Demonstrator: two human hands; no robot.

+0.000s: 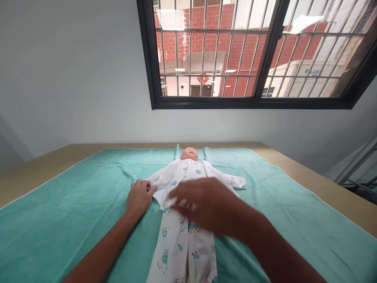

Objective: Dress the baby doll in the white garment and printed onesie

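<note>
A baby doll lies on its back with its head toward the wall. White printed baby clothes with teal patterns cover its body, the top's sleeves spread to both sides and the trousers stretching toward me. My left hand is closed at the end of the left-side sleeve, its fingers and thumb pinching the cuff. Over the doll's middle hovers my right hand, blurred by motion, with fingers bent and apart from the thumb and nothing seen between them. It hides part of the top and the waist.
A teal blanket with some wrinkles lies under the doll on a wooden table. Behind the table stand a pale wall and a barred window. Metal tubing shows beyond the right table edge.
</note>
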